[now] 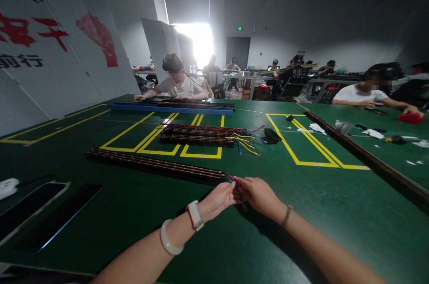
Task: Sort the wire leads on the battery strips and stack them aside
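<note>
My left hand (219,197) and my right hand (261,194) meet at the right end of a long dark bundle of strips (157,165) on the green table. Both are closed around the short wires (232,180) at that end, where bits of red and blue show. A dark wire tail with a ring-like tip (244,205) hangs below my fingers. Beyond my hands lies another stack of dark strips (201,135), with yellow, red and blue wires (248,141) fanning from its right end. My fingertips partly hide the wires they pinch.
Two dark phone-like slabs (67,217) lie at left. A blue channel (167,108) lies at the far edge, near a seated person (181,80). A long dark strip (362,154) runs down the right, beside paper scraps (318,129). Another person (362,94) sits at far right.
</note>
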